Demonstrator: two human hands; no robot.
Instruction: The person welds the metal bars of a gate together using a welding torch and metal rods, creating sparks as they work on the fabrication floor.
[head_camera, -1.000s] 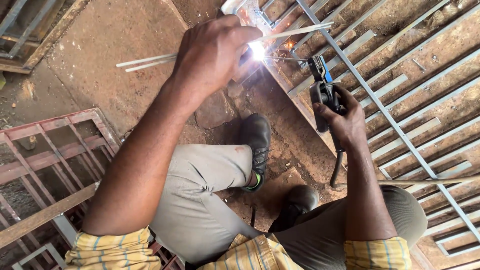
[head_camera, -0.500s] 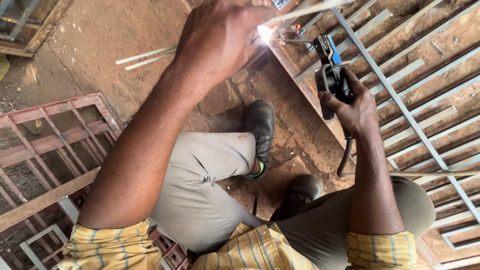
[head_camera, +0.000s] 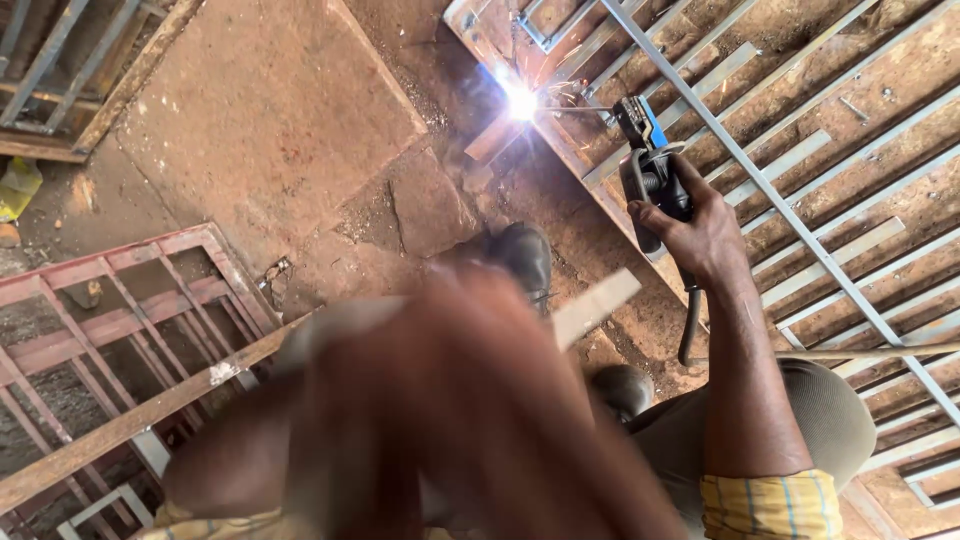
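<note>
Right hand (head_camera: 700, 225): closed around the black holder (head_camera: 655, 185), rod pointed up-left.
Left hand (head_camera: 470, 400): blurred, close to the camera; a flat strip (head_camera: 595, 308) is seen at it, grip cannot be told.
Arc (head_camera: 521, 101): lit at the rod tip, on the edge of the grille (head_camera: 800, 170).
Axis: holder and rod are laid diagonally, lower-right to upper-left.
Nearer hand: right.

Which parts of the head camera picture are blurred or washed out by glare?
In the head view, the left hand close to the lens is smeared by motion blur, as is the flat metal strip it holds; the welding arc burns out to white glare; the right hand and electrode holder stay sharp.
</note>
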